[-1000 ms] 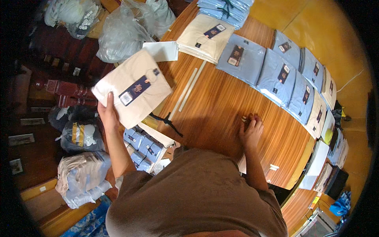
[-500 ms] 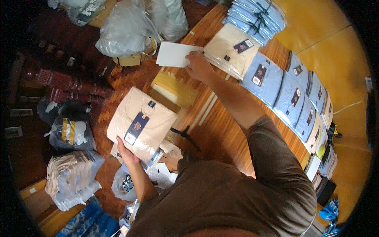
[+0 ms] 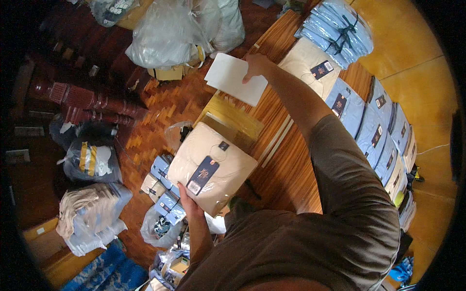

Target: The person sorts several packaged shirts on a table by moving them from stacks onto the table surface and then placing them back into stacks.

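A folded beige shirt (image 3: 228, 160) in clear plastic, with a dark blue hang tag on its front, rests in my left hand (image 3: 193, 203). My fingers go under its near left corner, and the thumb lies on top. At the far end of the wooden table (image 3: 298, 160), my right hand (image 3: 256, 67) grips white rectangular sheets (image 3: 235, 80) by their far right edge. The thumb presses on their face; the fingers are mostly hidden beneath. Just right of that hand lies another packed beige shirt (image 3: 310, 68) with a dark tag.
Packed blue shirts (image 3: 340, 99) line the table's right side, with a tied blue bundle (image 3: 342, 31) at the far end. A yellow box (image 3: 230, 119) stands by the table's left edge. Plastic bags (image 3: 165, 36) and a wrapped garment stack (image 3: 92, 216) occupy the floor on the left.
My left hand has brought the beige shirt rightward, closer to the table. The white sheets have turned, and my right hand now holds them with the thumb on top.
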Tool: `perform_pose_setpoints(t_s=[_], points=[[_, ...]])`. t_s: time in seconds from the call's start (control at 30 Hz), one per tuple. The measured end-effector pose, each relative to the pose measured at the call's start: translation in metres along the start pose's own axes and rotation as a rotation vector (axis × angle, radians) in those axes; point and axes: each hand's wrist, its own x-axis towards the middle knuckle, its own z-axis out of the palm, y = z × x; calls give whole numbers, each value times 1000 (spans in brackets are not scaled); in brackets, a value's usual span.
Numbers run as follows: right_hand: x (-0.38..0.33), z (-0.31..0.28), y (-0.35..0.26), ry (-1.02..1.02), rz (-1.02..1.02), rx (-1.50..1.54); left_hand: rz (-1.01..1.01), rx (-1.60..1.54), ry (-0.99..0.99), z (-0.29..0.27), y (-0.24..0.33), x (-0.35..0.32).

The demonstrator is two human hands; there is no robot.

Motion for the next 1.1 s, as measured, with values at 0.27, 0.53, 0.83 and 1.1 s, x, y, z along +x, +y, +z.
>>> perform_pose_setpoints(t_s=[0.27, 0.53, 0.83, 1.1], points=[[-40, -4, -8, 468, -128, 109, 147, 226, -129, 87, -5, 46], [-337, -77, -69, 1034, -104, 477, 60, 543, -225, 145, -58, 91], [-534, 172, -53, 1054, 396, 1523, 186, 1208, -799, 181, -28, 19], [-485, 168, -74, 875, 294, 1492, 24, 827, -951, 226, -96, -18]])
